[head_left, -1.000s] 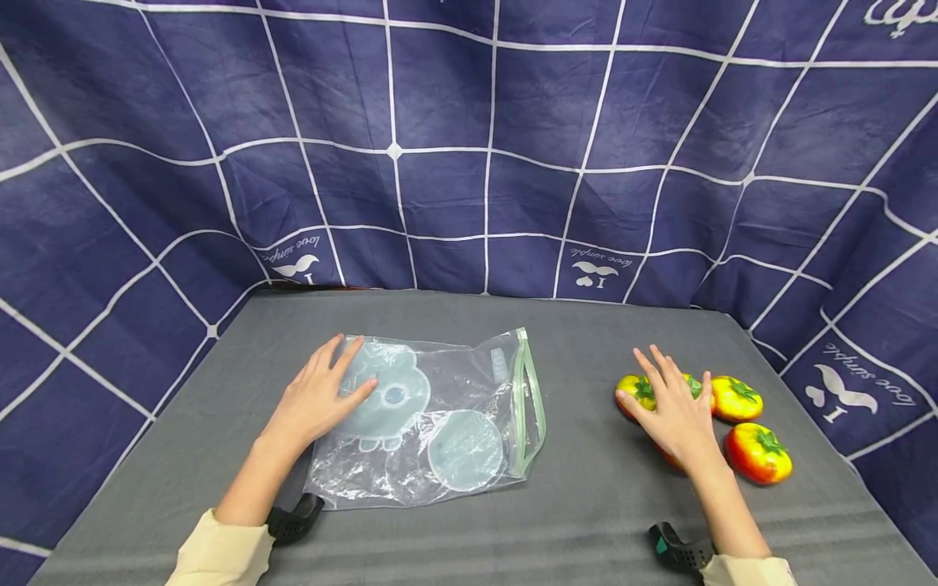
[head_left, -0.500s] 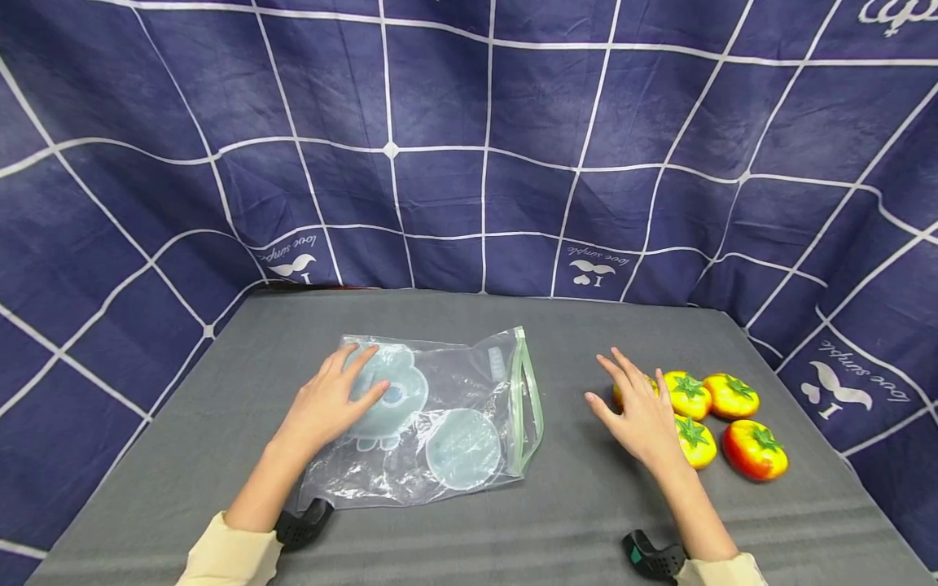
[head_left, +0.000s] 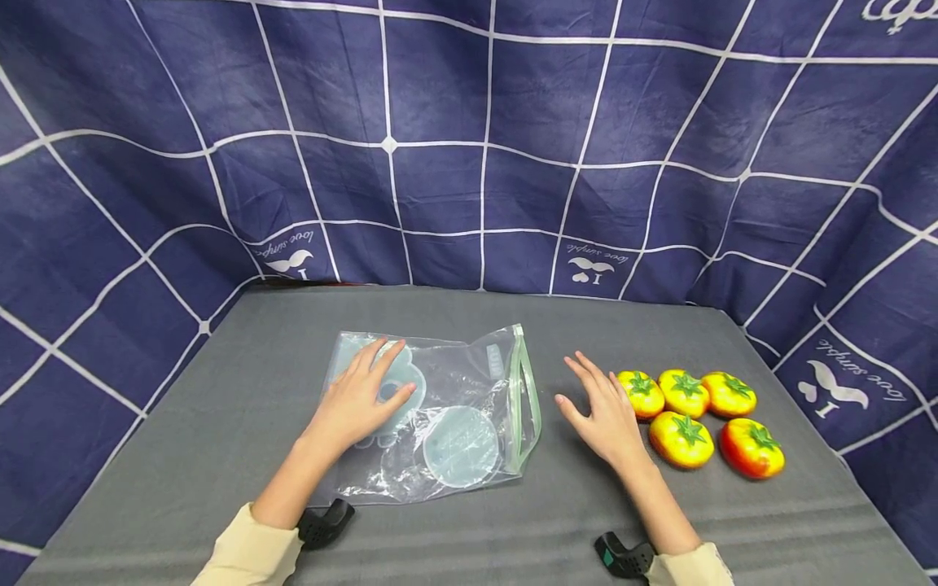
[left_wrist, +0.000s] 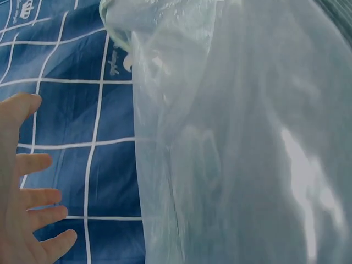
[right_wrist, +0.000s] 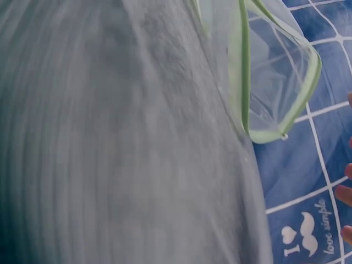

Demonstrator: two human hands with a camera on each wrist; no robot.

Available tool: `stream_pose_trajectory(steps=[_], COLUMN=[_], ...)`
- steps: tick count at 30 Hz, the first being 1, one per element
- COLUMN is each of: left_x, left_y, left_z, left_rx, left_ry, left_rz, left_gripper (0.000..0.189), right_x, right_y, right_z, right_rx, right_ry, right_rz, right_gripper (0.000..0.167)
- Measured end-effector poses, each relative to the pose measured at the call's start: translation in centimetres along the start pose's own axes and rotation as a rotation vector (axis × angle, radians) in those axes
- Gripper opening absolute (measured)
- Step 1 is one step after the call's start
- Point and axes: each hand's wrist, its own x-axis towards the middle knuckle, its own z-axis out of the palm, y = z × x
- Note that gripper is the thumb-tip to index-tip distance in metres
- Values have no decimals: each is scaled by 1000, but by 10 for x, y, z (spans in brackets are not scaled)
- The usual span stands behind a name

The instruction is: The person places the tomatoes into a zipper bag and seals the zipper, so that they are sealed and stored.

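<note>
A clear zip bag (head_left: 440,374) with a pale-blue cartoon print lies flat on the table. Its green-edged mouth (head_left: 523,407) faces right and gapes; the right wrist view shows the green rim (right_wrist: 246,71) spread apart. My left hand (head_left: 361,399), fingers spread and relaxed, is over the bag's left part, partly covering the print. The left wrist view has the same hand (left_wrist: 33,187) beside the bag. Between the bag's mouth and the fruit is my right hand (head_left: 604,419), its fingers loosely extended and holding nothing. Nearest it is a yellow tomato-like fruit (head_left: 642,396) with a green leafy top.
Several more red-and-yellow fruits, among them one at the front (head_left: 681,440) and a redder one (head_left: 752,449), cluster on the right of the grey table (head_left: 557,521). A blue white-lined cloth (head_left: 440,195) hangs behind and at the sides.
My right hand has moved left, off the fruits and toward the bag's mouth, uncovering them. My left hand has shifted slightly right over the bag. Bag and fruits stay put.
</note>
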Motion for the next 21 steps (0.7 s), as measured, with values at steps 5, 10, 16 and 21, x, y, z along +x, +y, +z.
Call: stream_pose_trajectory(steps=[5, 10, 16, 21], left_x=[3, 6, 12, 18], left_y=[8, 20, 43, 65], left_z=[4, 11, 23, 35], left_rx=[1, -10, -42, -60], left_ry=[18, 31, 41, 34], left_rz=[33, 62, 96, 136], left_gripper=[62, 62, 61, 60], right_x=[3, 6, 9, 7], right_y=[-5, -12, -17, -17], right_z=[10, 19, 35, 45], right_rx=[30, 66, 105, 128], right_ry=[-26, -31, -25, -42], right_rz=[-5, -18, -27, -12], right_gripper=[57, 56, 54, 53])
